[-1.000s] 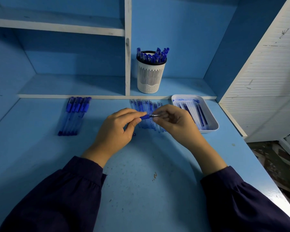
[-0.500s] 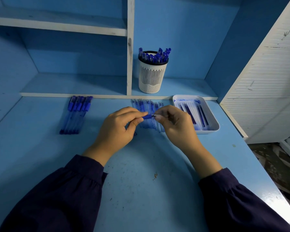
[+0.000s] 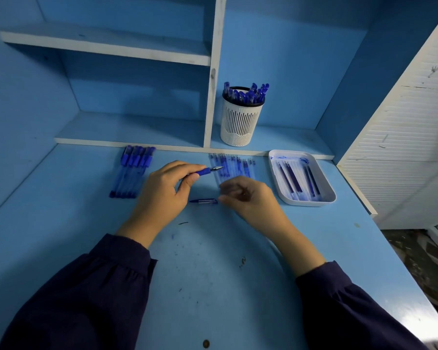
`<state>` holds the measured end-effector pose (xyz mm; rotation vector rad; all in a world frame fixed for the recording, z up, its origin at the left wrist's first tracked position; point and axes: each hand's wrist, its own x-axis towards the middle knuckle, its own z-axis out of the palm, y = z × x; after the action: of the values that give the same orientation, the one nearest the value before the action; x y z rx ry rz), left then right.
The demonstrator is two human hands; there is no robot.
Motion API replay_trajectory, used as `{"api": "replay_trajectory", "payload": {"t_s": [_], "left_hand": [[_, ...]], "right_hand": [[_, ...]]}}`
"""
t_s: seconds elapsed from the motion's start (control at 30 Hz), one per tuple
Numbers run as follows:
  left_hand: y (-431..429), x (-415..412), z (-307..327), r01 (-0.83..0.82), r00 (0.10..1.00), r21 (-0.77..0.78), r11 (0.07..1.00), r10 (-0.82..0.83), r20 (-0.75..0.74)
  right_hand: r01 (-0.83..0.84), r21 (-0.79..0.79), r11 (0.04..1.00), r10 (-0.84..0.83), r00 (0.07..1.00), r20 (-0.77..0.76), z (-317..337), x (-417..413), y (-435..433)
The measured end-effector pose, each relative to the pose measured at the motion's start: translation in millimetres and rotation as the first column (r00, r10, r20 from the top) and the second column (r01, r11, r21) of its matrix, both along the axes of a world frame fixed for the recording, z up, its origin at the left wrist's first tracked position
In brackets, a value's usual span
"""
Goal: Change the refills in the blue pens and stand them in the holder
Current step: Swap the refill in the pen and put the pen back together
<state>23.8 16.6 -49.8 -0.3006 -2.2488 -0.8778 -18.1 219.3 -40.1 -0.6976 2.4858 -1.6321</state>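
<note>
My left hand (image 3: 166, 190) grips a blue pen (image 3: 208, 170) by its barrel, the metal tip pointing right. My right hand (image 3: 248, 198) is blurred, just right of a small blue pen cap (image 3: 204, 201) that lies on the desk; its fingertips are next to the cap, and whether they touch it I cannot tell. A row of refills (image 3: 232, 166) lies behind my hands. Several capped blue pens (image 3: 133, 170) lie at the left. The white slotted holder (image 3: 239, 122) on the low shelf stands full of blue pens.
A white tray (image 3: 326, 198) with several used refills sits at the right of the desk. A white slatted panel (image 3: 402, 147) borders the right side. Shelves and a vertical divider (image 3: 211, 84) rise behind. The blue desk (image 3: 213, 286) shows ink specks.
My right hand has let go of the pen's tip and dropped down towards the cap on the desk. The left hand has kept hold of the pen, whose tip now shows.
</note>
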Motion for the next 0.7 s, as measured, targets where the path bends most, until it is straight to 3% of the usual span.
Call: {"api": "replay_trajectory", "payload": {"t_s": [0.13,0.3,0.57,0.7], "left_hand": [[-9,8,-2,-0.017,0.999,0.011,1.000,0.016,0.043],[-11,16,-3,-0.005,0.998,0.032,0.999,0.003,0.065],[-12,25,-6,0.006,0.998,0.012,1.000,-0.007,0.067],[-10,26,-6,0.008,0.998,0.005,1.000,-0.008,0.067]], "right_hand": [[-0.033,0.212,0.977,0.060,0.990,-0.126,-1,7,-10],[-0.037,0.279,0.960,0.121,0.949,-0.291,-3,11,-18],[0.128,-0.034,0.991,-0.131,0.984,-0.124,4,6,-6],[0.168,-0.117,0.979,-0.183,0.973,-0.138,6,5,-5]]}}
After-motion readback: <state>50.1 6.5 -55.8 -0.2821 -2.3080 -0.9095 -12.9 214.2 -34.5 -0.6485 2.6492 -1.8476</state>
